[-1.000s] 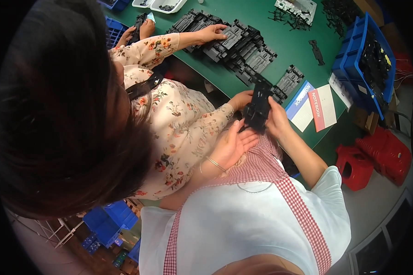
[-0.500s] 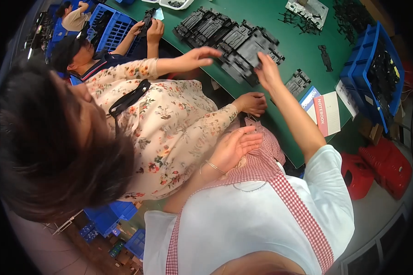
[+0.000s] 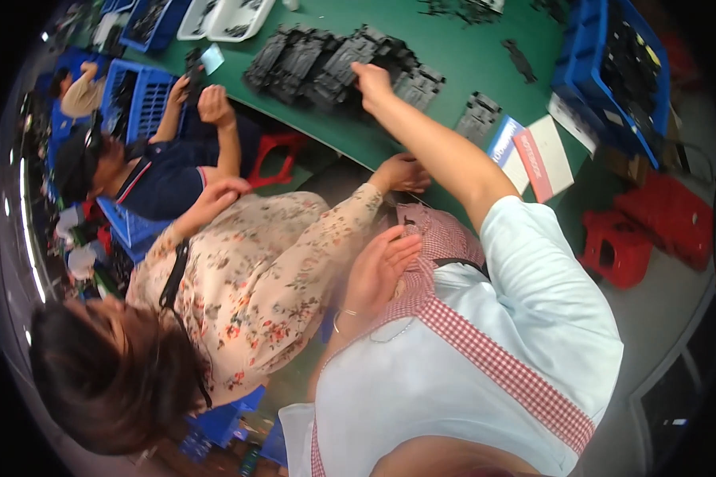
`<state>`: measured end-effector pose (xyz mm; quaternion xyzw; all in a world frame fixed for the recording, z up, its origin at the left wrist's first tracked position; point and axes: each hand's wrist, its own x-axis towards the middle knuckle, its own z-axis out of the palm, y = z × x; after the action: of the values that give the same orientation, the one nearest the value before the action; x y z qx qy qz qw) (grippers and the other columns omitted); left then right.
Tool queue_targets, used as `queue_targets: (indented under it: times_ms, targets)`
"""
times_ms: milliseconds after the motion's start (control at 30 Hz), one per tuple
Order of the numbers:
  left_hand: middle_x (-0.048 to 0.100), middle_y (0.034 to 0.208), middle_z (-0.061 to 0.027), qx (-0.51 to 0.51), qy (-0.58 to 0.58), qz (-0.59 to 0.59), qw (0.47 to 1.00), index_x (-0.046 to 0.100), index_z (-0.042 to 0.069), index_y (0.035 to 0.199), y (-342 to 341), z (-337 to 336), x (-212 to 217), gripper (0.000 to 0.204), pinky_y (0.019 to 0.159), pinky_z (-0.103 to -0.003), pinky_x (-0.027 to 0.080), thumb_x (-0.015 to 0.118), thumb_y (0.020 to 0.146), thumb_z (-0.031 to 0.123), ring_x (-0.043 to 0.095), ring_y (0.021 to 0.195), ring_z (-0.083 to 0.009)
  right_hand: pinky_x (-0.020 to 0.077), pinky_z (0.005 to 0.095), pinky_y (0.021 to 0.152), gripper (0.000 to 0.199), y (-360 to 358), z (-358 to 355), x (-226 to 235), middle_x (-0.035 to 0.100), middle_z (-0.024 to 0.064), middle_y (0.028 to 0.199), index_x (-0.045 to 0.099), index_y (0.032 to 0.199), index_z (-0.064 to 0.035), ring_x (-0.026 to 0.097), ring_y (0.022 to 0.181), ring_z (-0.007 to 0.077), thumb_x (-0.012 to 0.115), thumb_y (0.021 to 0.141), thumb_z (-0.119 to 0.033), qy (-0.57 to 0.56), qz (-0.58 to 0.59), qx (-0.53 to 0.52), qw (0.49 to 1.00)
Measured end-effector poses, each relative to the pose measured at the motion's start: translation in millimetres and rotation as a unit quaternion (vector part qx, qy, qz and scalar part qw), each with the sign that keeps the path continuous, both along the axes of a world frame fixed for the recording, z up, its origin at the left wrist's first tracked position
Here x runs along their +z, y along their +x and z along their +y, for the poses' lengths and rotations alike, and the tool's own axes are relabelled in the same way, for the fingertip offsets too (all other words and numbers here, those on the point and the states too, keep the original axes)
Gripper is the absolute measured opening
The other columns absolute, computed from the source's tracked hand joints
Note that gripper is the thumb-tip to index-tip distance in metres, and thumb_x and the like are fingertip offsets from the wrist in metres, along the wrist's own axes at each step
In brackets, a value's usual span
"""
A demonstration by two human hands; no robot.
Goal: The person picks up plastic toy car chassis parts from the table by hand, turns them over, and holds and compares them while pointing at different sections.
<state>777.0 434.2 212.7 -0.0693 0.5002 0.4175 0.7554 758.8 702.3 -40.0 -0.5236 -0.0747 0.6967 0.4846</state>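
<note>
Head view: right hand (image 3: 371, 79) outstretched on black parts (image 3: 326, 60).

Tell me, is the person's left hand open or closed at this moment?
Open: the left hand is spread near the checked apron, its fingers extended and holding nothing.

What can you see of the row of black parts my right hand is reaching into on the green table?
The row of black parts looks like moulded plastic pieces, ribbed and blocky, stood side by side in a crowded line running left to right across the green table. The right hand rests on the row's right portion, fingers on the pieces. A few loose similar pieces lie apart to the right.
</note>
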Motion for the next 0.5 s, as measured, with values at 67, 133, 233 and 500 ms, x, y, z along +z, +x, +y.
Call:
queue_targets:
  times_ms: [67, 133, 233, 500]
  targets:
    - [0.051, 0.119, -0.0245, -0.015, -0.015, 0.000, 1.000, 0.039, -0.004, 0.125, 9, 11, 0, 0.040, 0.098, -0.037, 0.039, 0.038, 0.096, 0.023, 0.051, 0.112, -0.0297, 0.0353, 0.0302, 0.051, 0.028, 14, -4, 1, 0.043, 0.0008, 0.055, 0.048, 0.059, -0.0056, 0.043, 0.051, 0.0138, 0.062, 0.080, -0.017, 0.035, 0.002, 0.004, 0.999]
    - [0.052, 0.119, -0.0240, -0.026, -0.021, 0.011, 0.999, 0.039, -0.004, 0.125, 19, 20, 3, 0.040, 0.098, -0.037, 0.039, 0.040, 0.095, 0.023, 0.052, 0.111, -0.0295, 0.0431, 0.0332, 0.060, 0.022, 25, 0, 9, 0.049, 0.0034, 0.065, 0.052, 0.067, -0.0018, 0.048, 0.061, 0.0162, 0.062, 0.080, -0.016, -0.026, 0.011, 0.038, 0.999]
    - [0.052, 0.118, -0.0235, -0.049, -0.034, -0.014, 0.998, 0.039, -0.004, 0.125, 30, 32, 0, 0.040, 0.097, -0.037, 0.040, 0.041, 0.095, 0.023, 0.052, 0.110, -0.0291, 0.0460, 0.0371, 0.069, 0.018, 33, 8, 17, 0.054, 0.0066, 0.079, 0.055, 0.078, 0.0008, 0.053, 0.075, 0.0203, 0.062, 0.080, -0.015, -0.074, 0.014, 0.075, 0.994]
    - [0.053, 0.116, -0.0232, -0.062, -0.034, -0.018, 0.997, 0.039, -0.005, 0.124, 44, 43, -6, 0.039, 0.095, -0.037, 0.041, 0.040, 0.095, 0.021, 0.053, 0.108, -0.0280, 0.0457, 0.0363, 0.068, 0.021, 29, 33, -4, 0.045, 0.0032, 0.069, 0.046, 0.065, -0.0073, 0.047, 0.065, 0.0187, 0.062, 0.078, -0.013, -0.065, -0.090, 0.132, 0.985]
